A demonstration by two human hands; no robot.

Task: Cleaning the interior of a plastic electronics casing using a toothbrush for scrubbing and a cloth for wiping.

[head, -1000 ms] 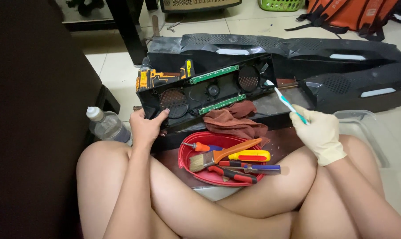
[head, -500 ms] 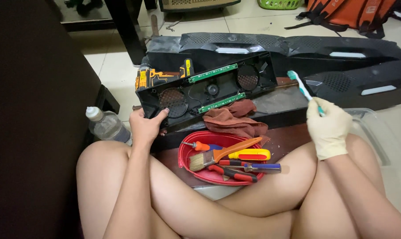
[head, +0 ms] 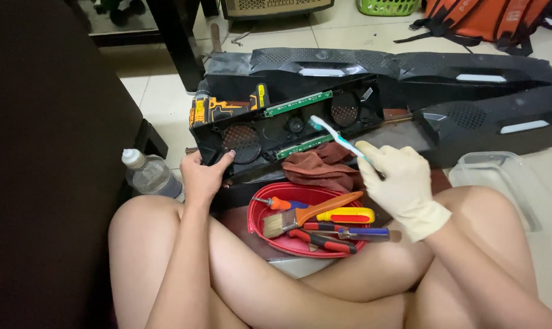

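Observation:
A long black speaker housing (head: pixel 288 125) lies open in front of me, tilted up, with green circuit strips and round speaker grilles inside. My bare left hand (head: pixel 204 175) grips its lower left edge. My right hand (head: pixel 399 181), in a cream rubber glove, holds a white and teal toothbrush (head: pixel 335 135) whose bristle end points up-left over the middle of the housing's inside. A reddish-brown rag (head: pixel 317 167) lies under the housing's front edge.
A red bowl (head: pixel 260 230) between my crossed legs holds a paintbrush, screwdrivers and pliers. A plastic water bottle (head: pixel 147 173) stands at left beside a dark cabinet. Black speaker covers (head: pixel 471 70) lie behind, a clear plastic tub (head: pixel 498 180) at right, a cordless drill (head: pixel 218 108) at the housing's left.
My gloved right hand has swung the toothbrush from the right end of the housing leftward to its middle. My left hand has stayed on the lower left edge.

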